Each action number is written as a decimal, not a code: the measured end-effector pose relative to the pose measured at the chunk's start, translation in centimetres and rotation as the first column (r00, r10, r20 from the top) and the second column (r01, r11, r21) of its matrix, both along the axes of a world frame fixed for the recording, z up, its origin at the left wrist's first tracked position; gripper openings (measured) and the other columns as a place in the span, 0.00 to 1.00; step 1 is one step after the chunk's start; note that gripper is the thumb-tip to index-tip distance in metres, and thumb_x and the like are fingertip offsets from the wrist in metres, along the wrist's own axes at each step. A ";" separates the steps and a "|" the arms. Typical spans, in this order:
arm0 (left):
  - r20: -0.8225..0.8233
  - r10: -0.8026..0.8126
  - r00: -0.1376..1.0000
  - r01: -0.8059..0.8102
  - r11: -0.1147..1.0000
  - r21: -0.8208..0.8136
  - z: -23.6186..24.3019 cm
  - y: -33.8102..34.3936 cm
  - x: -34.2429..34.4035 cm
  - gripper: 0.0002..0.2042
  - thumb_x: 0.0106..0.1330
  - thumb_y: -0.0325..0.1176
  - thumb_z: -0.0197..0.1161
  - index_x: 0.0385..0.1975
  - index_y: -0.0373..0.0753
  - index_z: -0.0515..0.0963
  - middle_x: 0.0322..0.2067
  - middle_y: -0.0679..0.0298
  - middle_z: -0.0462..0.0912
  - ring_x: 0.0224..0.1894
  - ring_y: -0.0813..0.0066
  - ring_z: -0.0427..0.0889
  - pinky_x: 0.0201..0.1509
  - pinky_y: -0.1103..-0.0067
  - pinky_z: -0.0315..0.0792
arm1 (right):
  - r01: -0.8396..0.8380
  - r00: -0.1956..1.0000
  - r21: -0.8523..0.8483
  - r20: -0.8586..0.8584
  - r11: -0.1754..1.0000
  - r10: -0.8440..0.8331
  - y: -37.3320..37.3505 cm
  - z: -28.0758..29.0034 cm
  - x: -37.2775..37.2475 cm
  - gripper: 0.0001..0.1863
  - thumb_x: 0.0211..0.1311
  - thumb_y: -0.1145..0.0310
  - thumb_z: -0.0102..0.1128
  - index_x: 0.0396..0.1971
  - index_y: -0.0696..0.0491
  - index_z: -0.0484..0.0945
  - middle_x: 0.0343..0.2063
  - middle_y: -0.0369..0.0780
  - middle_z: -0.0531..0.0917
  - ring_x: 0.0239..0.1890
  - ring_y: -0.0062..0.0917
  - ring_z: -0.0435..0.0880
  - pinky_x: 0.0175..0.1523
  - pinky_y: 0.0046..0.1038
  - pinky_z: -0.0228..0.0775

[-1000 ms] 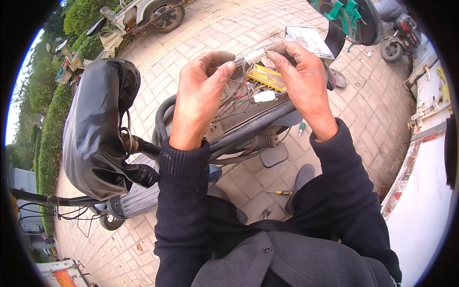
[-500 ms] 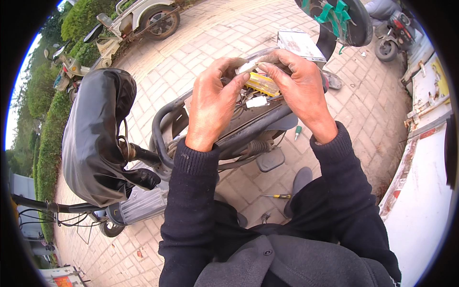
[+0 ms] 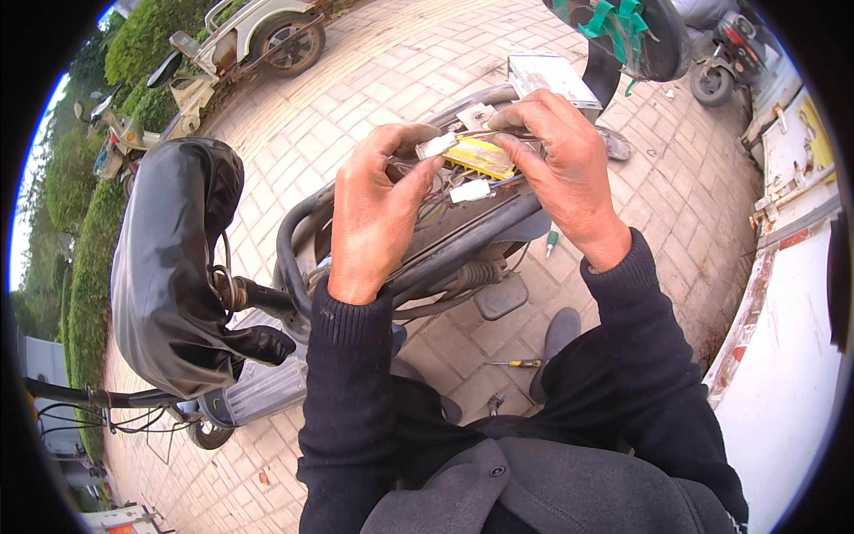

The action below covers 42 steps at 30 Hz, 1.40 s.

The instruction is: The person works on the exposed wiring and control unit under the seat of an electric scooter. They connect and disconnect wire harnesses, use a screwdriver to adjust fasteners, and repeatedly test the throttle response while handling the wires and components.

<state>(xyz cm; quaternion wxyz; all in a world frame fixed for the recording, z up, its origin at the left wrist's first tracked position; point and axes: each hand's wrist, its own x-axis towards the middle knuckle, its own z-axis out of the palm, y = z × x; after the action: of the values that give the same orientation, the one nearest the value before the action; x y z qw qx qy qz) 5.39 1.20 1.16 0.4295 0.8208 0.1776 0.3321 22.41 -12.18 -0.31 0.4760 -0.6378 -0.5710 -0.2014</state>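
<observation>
Over the open frame of an electric scooter (image 3: 431, 283), my left hand (image 3: 378, 209) pinches a small white block, apparently a wire connector (image 3: 438, 145), between thumb and fingers. A thin wire (image 3: 476, 133) stretches from that block toward my right hand (image 3: 569, 178), whose thumb and fingers are closed round its other end; the fingertips partly hide it. Beneath both hands lies a yellow-edged part (image 3: 480, 157) among loose wires in the scooter's bay. A white tag-like piece (image 3: 470, 190) rests just in front of it, and another white piece (image 3: 476, 116) shows behind.
A silver box (image 3: 553, 80) stands beyond my right hand. Left of the bay is the handlebar with a black cover (image 3: 173, 267). On the paving lie a yellow-handled screwdriver (image 3: 514, 363) and a green-handled tool (image 3: 552, 243). A white panel (image 3: 783, 365) borders the right side.
My hands have drawn apart, the left shifting left and slightly downward with the white connector. The wire between them and the yellow-edged part below now show more fully.
</observation>
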 end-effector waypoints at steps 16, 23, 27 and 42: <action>0.074 0.110 0.991 -0.106 0.993 -0.056 -0.5 1.3 -0.5 0.17 0.68 0.26 0.65 0.55 0.26 0.79 0.41 0.56 0.87 0.43 0.74 0.84 0.52 0.77 0.78 | 0.148 0.987 0.075 0.045 0.986 -0.152 0.7 -0.8 -0.1 0.07 0.61 0.70 0.70 0.37 0.54 0.82 0.33 0.40 0.80 0.38 0.38 0.82 0.41 0.37 0.74; 0.005 -0.017 1.000 0.018 0.987 -0.162 -0.7 0.6 -0.2 0.17 0.71 0.27 0.65 0.56 0.26 0.79 0.46 0.57 0.85 0.49 0.75 0.82 0.56 0.78 0.75 | 0.138 0.990 0.079 -0.001 0.987 -0.139 0.9 -0.8 -0.2 0.08 0.61 0.69 0.70 0.37 0.55 0.82 0.32 0.41 0.81 0.37 0.39 0.82 0.42 0.36 0.74; 0.002 -0.044 0.999 0.044 0.992 -0.118 -0.7 0.6 0.2 0.17 0.71 0.26 0.65 0.56 0.24 0.78 0.46 0.56 0.86 0.48 0.75 0.83 0.55 0.79 0.76 | 0.106 0.994 0.069 -0.022 0.992 -0.105 0.8 -0.7 -0.3 0.08 0.61 0.69 0.70 0.38 0.55 0.82 0.32 0.41 0.81 0.37 0.40 0.82 0.43 0.37 0.74; 0.040 0.170 0.985 -0.171 0.985 0.004 -1.1 0.3 1.1 0.13 0.69 0.26 0.63 0.49 0.24 0.81 0.38 0.55 0.87 0.38 0.75 0.84 0.46 0.78 0.78 | 0.075 0.996 -0.037 0.045 0.996 -0.073 0.4 -1.0 -0.3 0.12 0.62 0.71 0.66 0.46 0.55 0.82 0.38 0.42 0.82 0.44 0.40 0.82 0.49 0.38 0.72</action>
<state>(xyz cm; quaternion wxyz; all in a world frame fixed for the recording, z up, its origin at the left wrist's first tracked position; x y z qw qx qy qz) 6.48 1.52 0.06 0.3997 0.7976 0.2373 0.3844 22.14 -11.83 -1.34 0.4432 -0.6632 -0.5610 -0.2217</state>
